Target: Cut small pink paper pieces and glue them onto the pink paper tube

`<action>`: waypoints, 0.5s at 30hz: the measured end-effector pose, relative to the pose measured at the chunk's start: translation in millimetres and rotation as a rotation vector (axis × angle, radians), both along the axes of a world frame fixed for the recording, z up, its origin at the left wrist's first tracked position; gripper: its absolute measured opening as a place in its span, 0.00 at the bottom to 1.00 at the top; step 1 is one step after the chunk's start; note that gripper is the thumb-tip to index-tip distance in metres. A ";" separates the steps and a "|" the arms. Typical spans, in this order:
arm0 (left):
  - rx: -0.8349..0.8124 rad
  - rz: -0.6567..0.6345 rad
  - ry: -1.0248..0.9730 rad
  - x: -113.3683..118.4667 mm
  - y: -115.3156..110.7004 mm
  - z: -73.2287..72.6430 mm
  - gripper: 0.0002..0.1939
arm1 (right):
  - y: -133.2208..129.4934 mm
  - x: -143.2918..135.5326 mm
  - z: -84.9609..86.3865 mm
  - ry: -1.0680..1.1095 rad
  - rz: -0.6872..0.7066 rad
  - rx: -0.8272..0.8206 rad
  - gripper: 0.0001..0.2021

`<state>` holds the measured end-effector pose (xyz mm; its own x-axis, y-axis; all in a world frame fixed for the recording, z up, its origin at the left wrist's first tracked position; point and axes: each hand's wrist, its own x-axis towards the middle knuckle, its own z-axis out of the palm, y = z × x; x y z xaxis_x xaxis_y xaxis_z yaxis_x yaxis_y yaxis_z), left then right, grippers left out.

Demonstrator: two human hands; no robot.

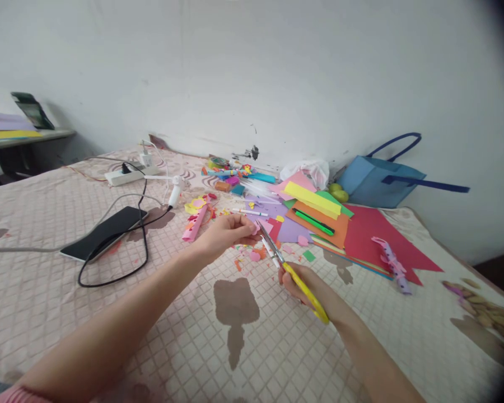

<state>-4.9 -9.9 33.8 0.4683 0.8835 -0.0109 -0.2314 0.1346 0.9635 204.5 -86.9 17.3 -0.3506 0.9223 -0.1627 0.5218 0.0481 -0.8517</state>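
My right hand [300,282] is closed on a pair of scissors [303,288] with yellow handles. Their metal blades point up and left, with the tips close to my left hand [231,230]. Between the fingertips of that left hand is a small piece of pink paper [256,228], partly hidden by the fingers. Whether the blades touch the paper I cannot tell. Small pink and green paper scraps [308,256] lie on the tablecloth under and beside the hands. A rolled pink paper tube [195,224] with decorations lies left of my left hand.
Coloured paper sheets [386,238], a green cutter [315,221] and a blue bag [382,182] are at the right. A decorated purple tube [392,266] lies on red paper. At left are a black phone-like device [105,232], a white glue gun [176,192], cables and a power strip [130,176].
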 end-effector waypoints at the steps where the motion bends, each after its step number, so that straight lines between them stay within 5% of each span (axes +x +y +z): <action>1: 0.004 -0.001 0.001 -0.1 0.5 -0.8 0.10 | 0.0 -0.3 0.2 0.004 -0.005 -0.004 0.15; 15: 0.011 -0.006 -0.006 -0.5 0.3 -1.6 0.11 | -1.0 -3.1 3.2 -0.014 -0.041 0.005 0.16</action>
